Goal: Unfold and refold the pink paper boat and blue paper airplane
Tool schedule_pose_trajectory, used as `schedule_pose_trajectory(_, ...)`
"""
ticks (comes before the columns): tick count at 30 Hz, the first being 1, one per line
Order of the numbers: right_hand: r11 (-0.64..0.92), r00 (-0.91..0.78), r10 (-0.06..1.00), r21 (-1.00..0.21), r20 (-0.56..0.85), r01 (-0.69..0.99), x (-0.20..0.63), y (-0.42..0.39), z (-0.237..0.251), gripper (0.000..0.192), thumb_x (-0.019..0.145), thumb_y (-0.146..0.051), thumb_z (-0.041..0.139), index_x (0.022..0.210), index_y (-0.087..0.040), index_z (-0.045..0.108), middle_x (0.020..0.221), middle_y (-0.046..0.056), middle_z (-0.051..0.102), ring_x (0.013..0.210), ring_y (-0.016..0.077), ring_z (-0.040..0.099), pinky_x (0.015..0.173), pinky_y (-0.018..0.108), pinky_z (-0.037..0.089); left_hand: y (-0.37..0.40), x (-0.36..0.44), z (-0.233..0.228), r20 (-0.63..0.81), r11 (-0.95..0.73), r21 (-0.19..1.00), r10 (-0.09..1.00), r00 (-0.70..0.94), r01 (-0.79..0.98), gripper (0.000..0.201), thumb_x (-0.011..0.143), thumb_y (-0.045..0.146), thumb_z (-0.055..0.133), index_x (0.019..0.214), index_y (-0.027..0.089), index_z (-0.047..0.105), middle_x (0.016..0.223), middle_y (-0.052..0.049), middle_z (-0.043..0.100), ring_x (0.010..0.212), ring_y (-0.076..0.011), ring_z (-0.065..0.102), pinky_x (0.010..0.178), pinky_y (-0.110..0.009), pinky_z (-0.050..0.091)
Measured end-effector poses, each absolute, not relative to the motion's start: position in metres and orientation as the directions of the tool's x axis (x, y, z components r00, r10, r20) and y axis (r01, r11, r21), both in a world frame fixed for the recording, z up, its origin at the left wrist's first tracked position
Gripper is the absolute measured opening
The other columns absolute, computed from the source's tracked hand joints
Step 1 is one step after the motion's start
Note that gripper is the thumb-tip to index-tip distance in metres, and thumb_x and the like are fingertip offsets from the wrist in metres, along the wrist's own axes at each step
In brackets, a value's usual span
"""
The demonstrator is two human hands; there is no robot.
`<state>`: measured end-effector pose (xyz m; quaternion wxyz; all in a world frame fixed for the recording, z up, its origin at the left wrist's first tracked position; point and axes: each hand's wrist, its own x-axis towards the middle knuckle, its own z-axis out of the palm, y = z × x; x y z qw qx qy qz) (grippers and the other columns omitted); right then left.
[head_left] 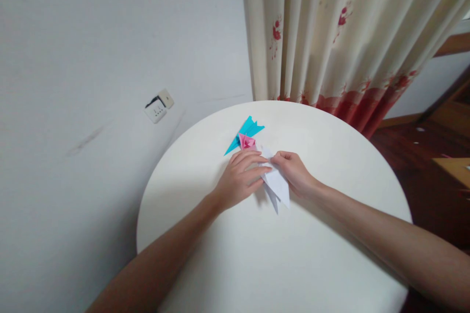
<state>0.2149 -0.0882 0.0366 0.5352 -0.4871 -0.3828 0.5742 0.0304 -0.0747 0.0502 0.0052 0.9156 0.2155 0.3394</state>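
White paper (278, 186): probably light, easily creased; hold by folds. Right hand (296, 173) pinches it; left hand (237, 179), fingers part-spread, touches it (grip unclear).

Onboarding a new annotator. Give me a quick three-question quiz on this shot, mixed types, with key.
1. Which folded paper does the right hand hold?
A) blue
B) pink
C) white

2. True or false: the blue folded paper lies nearer the person than the white one.

3. Fill the gap: beyond the table, to the right of the wall socket in the picture, hangs a flower-patterned ____.

Key:
1. C, the white folded paper
2. False; the blue folded paper lies farther off
3. curtain
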Motion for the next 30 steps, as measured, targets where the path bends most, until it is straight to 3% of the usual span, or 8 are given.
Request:
schedule_pose_trajectory(3,-0.141,0.005,0.989,-0.953,-0.148,-0.269,0.214,-0.089,0.037,0.022,0.066,-0.035,0.067,0.058,-0.019,0.055,0.054,-0.003,0.05,0.052,0.0121,0.042,0.052,0.028,0.03,-0.073,0.032,0.048,0.672,-0.9,0.193,0.411,0.616,0.39,0.022,0.089,0.013,0.063,0.101,0.028,0.074,0.105,-0.003,0.076,0.109,-0.022,0.066,0.102,-0.044,0.046)
schedule_pose_trajectory(9,-0.154,-0.135,0.983,-0.952,-0.122,-0.266,0.214,-0.092,0.043,0.037,0.076,-0.054,0.07,0.074,-0.017,0.069,0.081,0.008,0.071,0.073,0.0194,0.063,0.069,0.032,0.046,-0.074,0.032,0.052,0.757,-0.763,0.477,0.609,0.237,0.436,0.017,0.09,0.02,0.063,0.076,0.021,0.072,0.077,-0.003,0.072,0.071,-0.0159,0.067,0.069,-0.028,0.052)
schedule_pose_trajectory(14,-0.178,-0.256,0.957,-0.974,-0.137,-0.144,0.215,-0.1,0.052,0.034,0.078,-0.051,0.072,0.09,-0.019,0.072,0.103,0.009,0.073,0.093,0.0225,0.067,0.075,0.031,0.049,-0.074,0.034,0.054,0.746,-0.72,0.497,0.64,0.185,0.485,0.025,0.09,0.025,0.065,0.065,0.02,0.067,0.067,-0.002,0.067,0.063,-0.0143,0.061,0.062,-0.026,0.047)
schedule_pose_trajectory(20,-0.11,-0.236,0.968,-0.991,-0.087,-0.082,0.213,-0.099,0.048,0.02,0.068,-0.033,0.077,0.081,-0.018,0.071,0.082,0.005,0.072,0.075,0.0182,0.064,0.066,0.028,0.048,-0.076,0.035,0.052,0.733,-0.722,0.47,0.64,0.232,0.508,0.032,0.09,0.027,0.063,0.059,0.021,0.061,0.062,-0.002,0.064,0.06,-0.0146,0.059,0.061,-0.027,0.045)
schedule_pose_trajectory(24,0.066,-0.216,0.975,-0.994,0.045,0.091,0.213,-0.095,0.036,0.006,0.067,-0.023,0.068,0.069,-0.018,0.071,0.067,0.001,0.068,0.063,0.0158,0.058,0.06,0.027,0.045,-0.073,0.034,0.049,0.731,-0.732,0.432,0.626,0.271,0.526,0.031,0.09,0.025,0.061,0.059,0.021,0.059,0.063,-0.002,0.064,0.061,-0.0147,0.059,0.06,-0.027,0.044)
schedule_pose_trajectory(30,0.28,-0.336,0.924,-0.921,0.182,0.272,0.218,-0.098,0.035,0.018,0.072,-0.019,0.057,0.058,-0.019,0.068,0.056,-0.002,0.061,0.054,0.0131,0.051,0.053,0.025,0.038,-0.072,0.034,0.048,0.733,-0.739,0.41,0.616,0.288,0.534,0.032,0.091,0.026,0.061,0.06,0.021,0.059,0.063,-0.002,0.064,0.062,-0.0146,0.06,0.06,-0.027,0.045)
